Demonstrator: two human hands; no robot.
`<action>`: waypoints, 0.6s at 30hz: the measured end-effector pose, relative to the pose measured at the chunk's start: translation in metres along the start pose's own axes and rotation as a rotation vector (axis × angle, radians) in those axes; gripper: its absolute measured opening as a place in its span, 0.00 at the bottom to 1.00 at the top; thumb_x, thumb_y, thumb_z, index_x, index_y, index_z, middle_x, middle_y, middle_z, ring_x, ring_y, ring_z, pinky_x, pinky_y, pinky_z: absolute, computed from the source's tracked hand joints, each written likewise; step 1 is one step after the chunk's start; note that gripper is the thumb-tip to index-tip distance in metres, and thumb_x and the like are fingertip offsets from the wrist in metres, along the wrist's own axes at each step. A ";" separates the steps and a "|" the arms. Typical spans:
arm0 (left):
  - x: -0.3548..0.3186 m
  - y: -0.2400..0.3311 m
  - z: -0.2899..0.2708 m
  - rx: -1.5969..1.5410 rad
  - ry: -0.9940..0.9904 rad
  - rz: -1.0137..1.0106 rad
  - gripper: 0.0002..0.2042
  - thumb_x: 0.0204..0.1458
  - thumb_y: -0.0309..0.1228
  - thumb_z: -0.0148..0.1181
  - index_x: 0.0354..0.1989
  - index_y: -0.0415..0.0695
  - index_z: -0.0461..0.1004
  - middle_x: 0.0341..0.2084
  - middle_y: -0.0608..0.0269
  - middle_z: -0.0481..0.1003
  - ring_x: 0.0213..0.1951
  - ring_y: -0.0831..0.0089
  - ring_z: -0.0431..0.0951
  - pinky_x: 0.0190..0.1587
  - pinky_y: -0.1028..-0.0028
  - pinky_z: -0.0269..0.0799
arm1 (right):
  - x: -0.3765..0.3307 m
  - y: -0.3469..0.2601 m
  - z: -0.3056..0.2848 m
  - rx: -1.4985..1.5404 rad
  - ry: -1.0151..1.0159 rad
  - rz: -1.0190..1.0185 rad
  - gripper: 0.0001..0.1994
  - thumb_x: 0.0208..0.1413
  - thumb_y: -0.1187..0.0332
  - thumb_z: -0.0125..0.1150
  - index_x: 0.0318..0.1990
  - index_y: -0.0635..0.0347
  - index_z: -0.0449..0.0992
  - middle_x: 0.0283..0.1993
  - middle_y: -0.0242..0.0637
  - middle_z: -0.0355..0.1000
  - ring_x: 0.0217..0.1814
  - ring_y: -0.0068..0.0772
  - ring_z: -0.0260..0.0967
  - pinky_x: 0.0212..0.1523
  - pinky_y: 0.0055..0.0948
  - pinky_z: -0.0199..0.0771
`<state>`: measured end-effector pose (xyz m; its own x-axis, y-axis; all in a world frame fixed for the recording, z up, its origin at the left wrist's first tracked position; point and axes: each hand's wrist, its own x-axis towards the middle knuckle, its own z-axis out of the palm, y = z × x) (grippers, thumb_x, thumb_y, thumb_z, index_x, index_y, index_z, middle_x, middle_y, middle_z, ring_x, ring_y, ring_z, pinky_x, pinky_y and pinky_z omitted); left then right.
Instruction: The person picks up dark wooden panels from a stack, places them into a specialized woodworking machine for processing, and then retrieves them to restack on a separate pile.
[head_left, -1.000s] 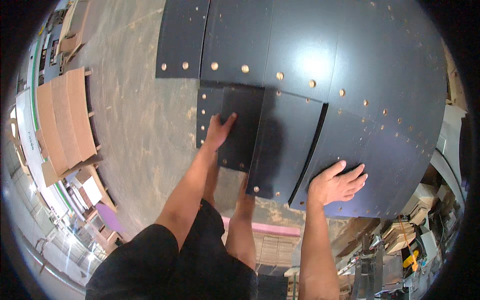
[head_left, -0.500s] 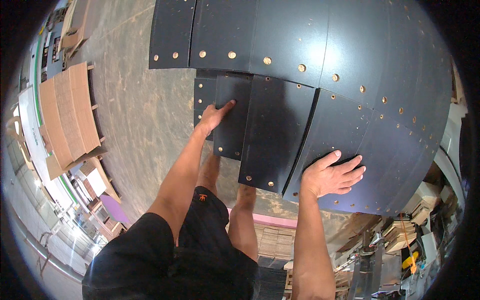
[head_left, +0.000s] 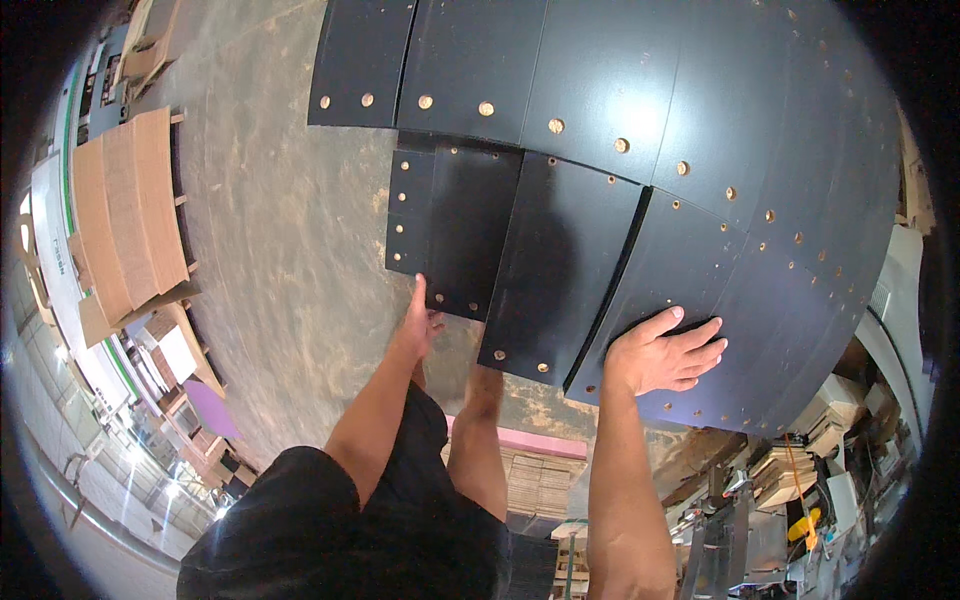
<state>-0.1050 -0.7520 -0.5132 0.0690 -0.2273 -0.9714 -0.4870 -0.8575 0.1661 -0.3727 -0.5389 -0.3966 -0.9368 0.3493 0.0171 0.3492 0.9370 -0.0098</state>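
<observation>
The concrete floor [head_left: 260,250] spreads out to the left of the middle black panel [head_left: 560,285] and shows again at its near side. Beyond the far edge of the middle panel runs a row of dark panels [head_left: 600,70], reaching well past it on both sides. To the right of the middle panel, across a narrow dark gap, sits the right black panel [head_left: 655,265]. Against its left side lies the narrower black panel [head_left: 470,225], whose near edge stops short of the middle panel's own. Well to the left of the middle panel stands a stack of brown sheets [head_left: 135,215], with a purple sheet [head_left: 210,408] on the near side of that stack. A pink strip [head_left: 540,443] shows nearer the person than the middle panel. Left of the middle panel, the left hand [head_left: 420,328] is at the narrower panel's near edge, one finger pointing forward; whether it grips that edge I cannot tell. Right of the middle panel, the right hand [head_left: 668,352] rests palm down, fingers spread, holding nothing. Smallest are the round holes [head_left: 500,355], two of them along the middle panel's near edge.
</observation>
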 end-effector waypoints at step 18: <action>-0.027 0.007 0.039 -0.889 -0.367 0.067 0.53 0.48 0.78 0.38 0.75 0.51 0.50 0.75 0.57 0.50 0.71 0.51 0.53 0.71 0.47 0.46 | -0.002 0.002 0.004 0.004 0.051 -0.010 0.35 0.67 0.41 0.38 0.73 0.54 0.56 0.77 0.53 0.46 0.79 0.56 0.41 0.70 0.64 0.42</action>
<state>-0.1441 -0.7340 -0.4922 -0.2847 -0.2591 -0.9229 0.3678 -0.9186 0.1445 -0.3703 -0.5382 -0.4008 -0.9381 0.3394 0.0684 0.3393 0.9406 -0.0138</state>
